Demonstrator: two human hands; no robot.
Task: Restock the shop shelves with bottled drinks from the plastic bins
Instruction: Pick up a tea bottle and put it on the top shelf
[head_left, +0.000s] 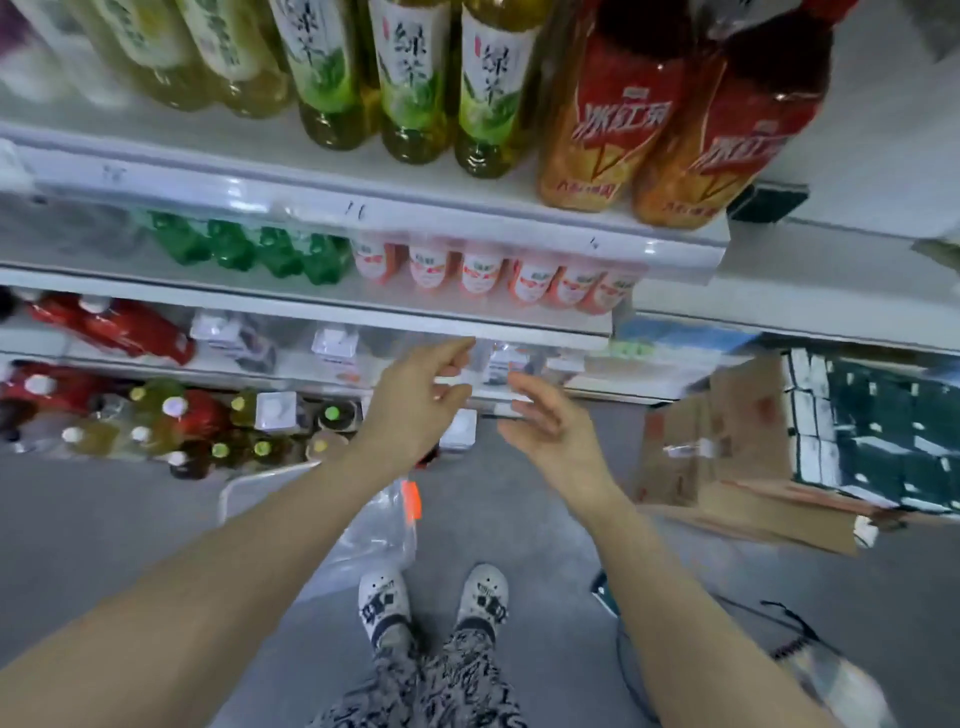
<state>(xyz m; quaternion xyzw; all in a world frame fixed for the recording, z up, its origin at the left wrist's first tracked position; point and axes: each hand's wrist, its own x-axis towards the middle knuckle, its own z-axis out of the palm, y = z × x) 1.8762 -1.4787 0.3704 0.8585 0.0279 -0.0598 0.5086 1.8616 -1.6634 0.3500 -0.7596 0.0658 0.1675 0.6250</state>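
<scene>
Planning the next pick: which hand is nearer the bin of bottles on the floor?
Left. The left hand is above the right end of the bin; the right hand is farther right, clear of the bin.

We read "绿茶" in dark brush characters down the white-and-green labels of the green tea bottles (410, 67) on the top shelf. Beside them, the red bottles (618, 119) carry "冰红茶" in white. The pen marks on the shelf edge strip (358, 210) and the print on the pink bottles (480, 273) are too blurred to read.
</scene>
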